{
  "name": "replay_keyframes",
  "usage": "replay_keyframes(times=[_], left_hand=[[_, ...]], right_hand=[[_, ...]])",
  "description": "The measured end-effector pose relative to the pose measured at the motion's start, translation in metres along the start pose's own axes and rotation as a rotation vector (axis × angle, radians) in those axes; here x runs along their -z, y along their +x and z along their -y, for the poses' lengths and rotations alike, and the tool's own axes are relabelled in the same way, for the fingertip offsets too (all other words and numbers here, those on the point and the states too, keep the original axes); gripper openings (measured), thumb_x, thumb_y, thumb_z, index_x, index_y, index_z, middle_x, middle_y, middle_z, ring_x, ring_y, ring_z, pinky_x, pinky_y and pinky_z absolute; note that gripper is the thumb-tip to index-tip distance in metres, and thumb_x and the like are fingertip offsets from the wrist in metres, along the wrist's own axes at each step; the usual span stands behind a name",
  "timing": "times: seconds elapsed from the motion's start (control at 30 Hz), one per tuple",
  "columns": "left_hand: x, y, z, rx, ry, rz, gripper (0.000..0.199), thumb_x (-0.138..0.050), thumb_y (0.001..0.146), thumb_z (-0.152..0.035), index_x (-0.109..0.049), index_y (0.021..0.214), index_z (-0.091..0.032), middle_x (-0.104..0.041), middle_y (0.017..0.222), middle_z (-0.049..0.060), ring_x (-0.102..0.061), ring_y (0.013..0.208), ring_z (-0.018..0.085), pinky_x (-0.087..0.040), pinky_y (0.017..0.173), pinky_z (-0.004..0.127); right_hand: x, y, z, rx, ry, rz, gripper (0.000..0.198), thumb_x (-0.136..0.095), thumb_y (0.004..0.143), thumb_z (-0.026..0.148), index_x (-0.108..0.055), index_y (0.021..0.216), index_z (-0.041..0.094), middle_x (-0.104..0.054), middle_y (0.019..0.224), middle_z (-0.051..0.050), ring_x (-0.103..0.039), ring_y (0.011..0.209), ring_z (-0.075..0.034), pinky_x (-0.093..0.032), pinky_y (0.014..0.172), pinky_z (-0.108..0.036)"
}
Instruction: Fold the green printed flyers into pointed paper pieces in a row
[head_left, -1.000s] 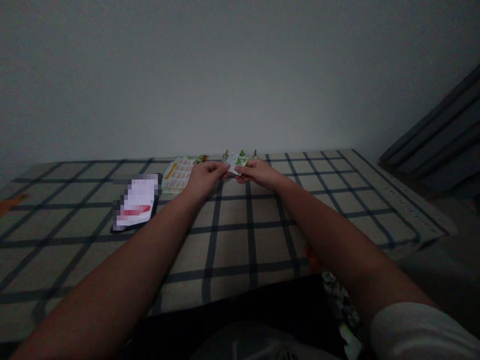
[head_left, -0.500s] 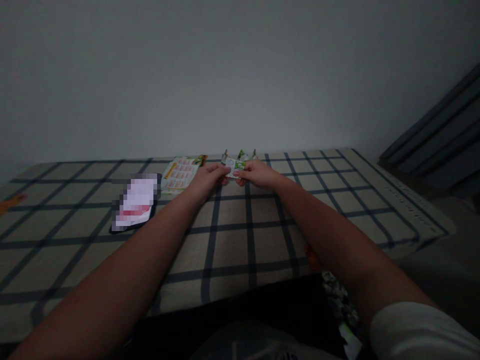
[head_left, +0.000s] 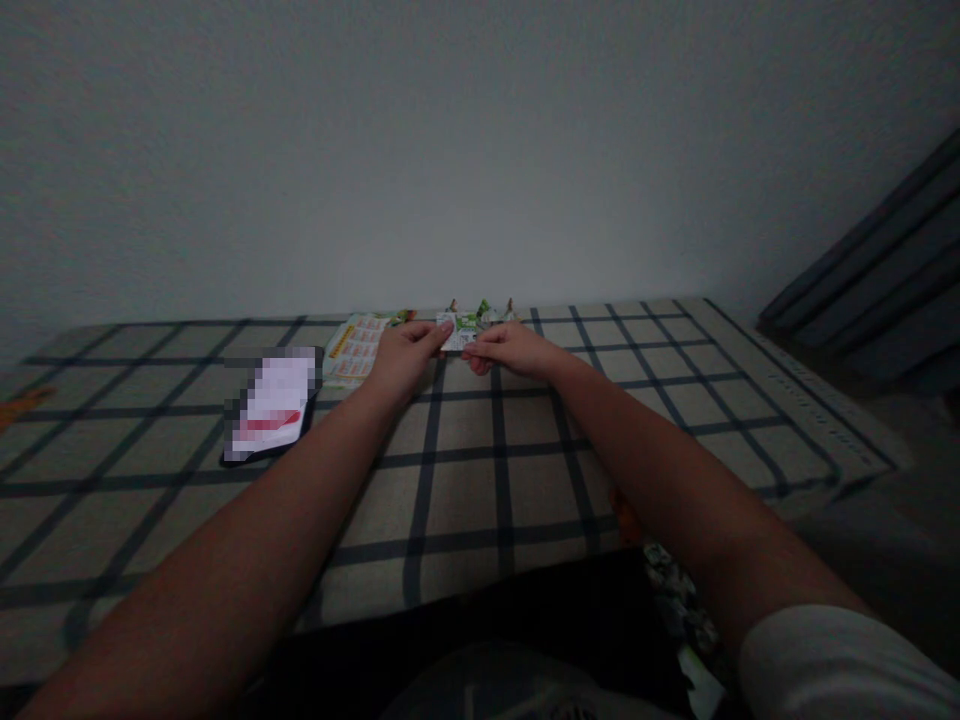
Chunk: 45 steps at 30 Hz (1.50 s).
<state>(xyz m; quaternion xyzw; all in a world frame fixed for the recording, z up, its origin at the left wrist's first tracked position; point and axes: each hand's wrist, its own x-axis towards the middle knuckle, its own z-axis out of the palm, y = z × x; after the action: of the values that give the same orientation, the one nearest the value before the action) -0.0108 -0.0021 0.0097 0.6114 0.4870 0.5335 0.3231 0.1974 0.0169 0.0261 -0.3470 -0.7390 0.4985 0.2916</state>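
Note:
A small white-and-green printed packet [head_left: 460,332] is held up near the far side of the checked tablecloth. My left hand [head_left: 407,352] pinches its left end, the thumb lying over the front. With thumb and fingers closed, my right hand [head_left: 517,350] grips the lower right edge. Just behind the packet, more white-and-green pieces [head_left: 504,315] with upright pointed tips show in part; their kind is unclear. Beside my left hand lies a larger printed bag [head_left: 358,352] with a yellow strip and rows of pinkish boxes, partly covered by that hand.
A phone or tablet [head_left: 271,405] with a lit, pixelated screen lies on the left of the checked cloth [head_left: 465,480]. A pale wall [head_left: 480,150] rises behind the table. Dark curtain folds [head_left: 885,270] hang at the right. Something orange [head_left: 26,405] is at the left edge.
The packet has turned, and more of its printed face shows. My left hand has shifted slightly left, and the right fingers now sit lower on the packet's edge.

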Motion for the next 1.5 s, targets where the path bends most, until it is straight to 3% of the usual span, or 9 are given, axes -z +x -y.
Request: replay_keyframes(times=[0.47,0.63,0.73,0.97,1.13,1.5], left_hand=[[-0.007,0.002,0.002,0.091,-0.246,-0.017,0.039,-0.083,0.072,-0.055,-0.071,0.063,-0.018,-0.064,0.063,0.003,-0.057,0.062,0.015,-0.044,0.06,0.03],[-0.006,0.004,-0.003,0.14,-0.391,-0.008,0.039,-0.089,0.067,-0.053,-0.072,0.07,-0.017,-0.071,0.076,0.006,-0.062,0.069,0.015,-0.05,0.063,0.028],[-0.005,0.004,-0.003,0.156,-0.418,-0.02,0.041,-0.091,0.065,-0.052,-0.072,0.071,-0.017,-0.072,0.078,0.006,-0.061,0.069,0.014,-0.051,0.064,0.027],[-0.009,0.004,-0.003,0.162,-0.441,0.005,0.04,-0.096,0.057,-0.047,-0.073,0.072,-0.017,-0.074,0.082,0.007,-0.066,0.076,0.017,-0.055,0.065,0.027],[-0.01,0.005,-0.003,0.193,-0.515,0.056,0.035,-0.098,0.056,-0.036,-0.072,0.069,-0.016,-0.071,0.074,0.004,-0.062,0.065,0.012,-0.051,0.06,0.023],[-0.004,0.007,-0.003,0.168,-0.33,0.028,0.029,-0.092,0.066,-0.03,-0.068,0.057,-0.016,-0.063,0.058,0.002,-0.054,0.053,0.012,-0.038,0.049,0.024]], right_hand=[[0.0,0.001,0.004,0.046,0.0,-0.044,0.027,-0.069,0.091,0.032,-0.071,0.07,0.015,-0.07,0.067,-0.003,-0.062,0.065,-0.012,-0.051,0.069,-0.025],[-0.001,0.003,0.005,0.086,0.075,-0.075,0.018,-0.073,0.087,0.03,-0.072,0.076,0.016,-0.071,0.073,-0.002,-0.063,0.068,-0.011,-0.053,0.072,-0.025],[-0.001,0.005,0.001,0.096,0.104,-0.107,0.012,-0.077,0.083,0.027,-0.073,0.08,0.016,-0.072,0.077,-0.002,-0.064,0.07,-0.012,-0.054,0.074,-0.026],[0.001,0.011,-0.009,0.145,0.142,-0.185,0.014,-0.073,0.088,0.028,-0.073,0.084,0.015,-0.072,0.077,-0.004,-0.066,0.07,-0.013,-0.056,0.074,-0.028],[0.006,0.011,-0.011,0.132,0.157,-0.184,0.014,-0.075,0.086,0.028,-0.074,0.084,0.014,-0.072,0.077,-0.004,-0.067,0.072,-0.013,-0.057,0.076,-0.029],[0.004,0.01,-0.011,0.093,0.16,-0.192,0.011,-0.073,0.086,0.023,-0.071,0.079,0.015,-0.071,0.073,-0.003,-0.065,0.069,-0.012,-0.055,0.072,-0.026]])
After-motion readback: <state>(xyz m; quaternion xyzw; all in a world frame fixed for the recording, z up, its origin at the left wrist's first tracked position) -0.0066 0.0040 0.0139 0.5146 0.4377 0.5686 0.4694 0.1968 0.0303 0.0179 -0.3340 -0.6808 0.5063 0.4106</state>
